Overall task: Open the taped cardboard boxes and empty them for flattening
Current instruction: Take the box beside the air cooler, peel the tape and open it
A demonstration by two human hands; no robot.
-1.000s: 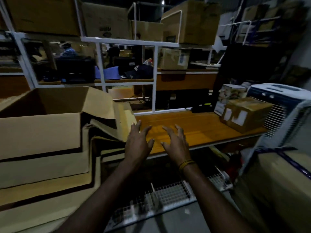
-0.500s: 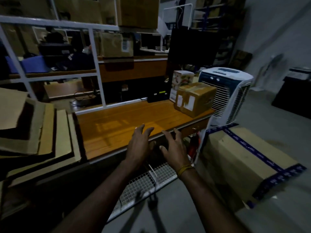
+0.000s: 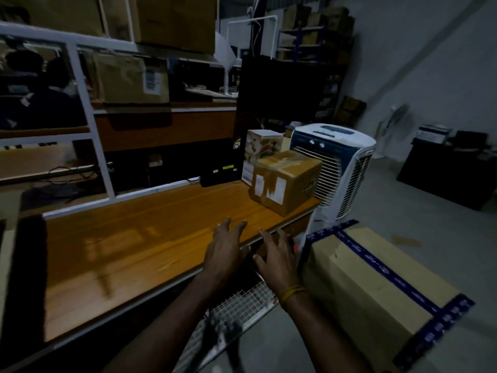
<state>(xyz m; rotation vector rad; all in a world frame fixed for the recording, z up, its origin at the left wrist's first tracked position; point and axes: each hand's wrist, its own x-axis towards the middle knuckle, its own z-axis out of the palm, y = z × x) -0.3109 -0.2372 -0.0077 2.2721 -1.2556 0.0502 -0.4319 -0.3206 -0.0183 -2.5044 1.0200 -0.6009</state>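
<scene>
A small brown cardboard box [image 3: 285, 180], sealed with brown tape and bearing white labels, sits at the right end of the wooden bench [image 3: 134, 246]. A large cardboard box [image 3: 376, 286] sealed with blue tape lies on the floor to the right. My left hand [image 3: 224, 254] and my right hand [image 3: 277, 261] reach forward side by side over the bench's front edge, fingers spread, holding nothing. Both hands are short of the small box and left of the big one.
A white air cooler [image 3: 333, 168] stands behind the small box, with a printed carton [image 3: 262, 149] beside it. White shelving [image 3: 86, 109] holds more cardboard boxes. A wire rack [image 3: 236, 310] sits under the bench. Grey floor lies to the right, with dark furniture [image 3: 451, 173] beyond.
The view has swung right: the flattened cardboard stack at left has left the frame, and the small taped box and the blue-taped box are nearer. Both hands stay outstretched and empty.
</scene>
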